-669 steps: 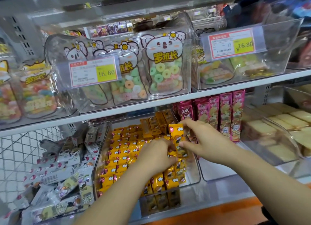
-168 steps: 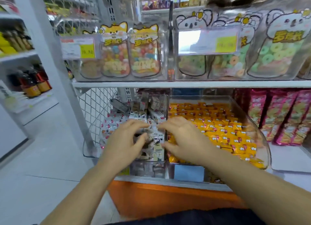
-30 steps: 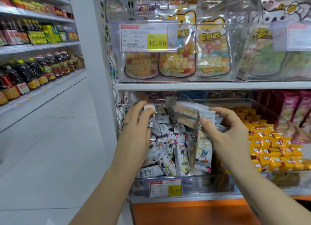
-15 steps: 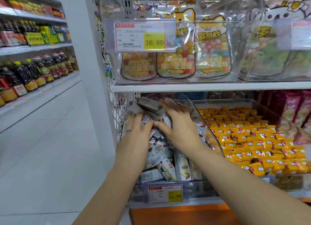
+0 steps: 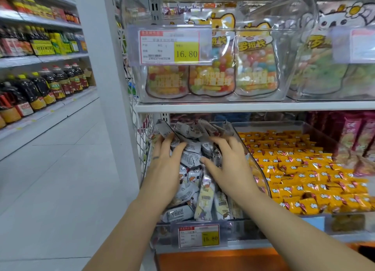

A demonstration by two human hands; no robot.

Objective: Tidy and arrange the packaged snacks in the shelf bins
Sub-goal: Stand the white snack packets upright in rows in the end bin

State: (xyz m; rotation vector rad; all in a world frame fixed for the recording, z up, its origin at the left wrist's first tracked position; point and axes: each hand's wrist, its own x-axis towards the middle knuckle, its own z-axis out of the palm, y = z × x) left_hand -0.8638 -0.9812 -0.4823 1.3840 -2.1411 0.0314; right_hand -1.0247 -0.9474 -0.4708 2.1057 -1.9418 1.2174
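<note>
Left hand (image 5: 164,170), right hand (image 5: 228,167), partly among packets (image 5: 190,158)

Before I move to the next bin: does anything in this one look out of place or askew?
Yes. The grey-white packets in the end bin lie heaped at all angles, some tilted up at the back, unlike the orange packets in neat rows alongside.

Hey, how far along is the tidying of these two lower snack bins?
Done: the yellow packets lie in fairly even rows in the right bin. In hand: left hand and right hand press open-fingered on the grey-white packets in the left bin. Left: that pile is jumbled, packets tilted every way.
</note>
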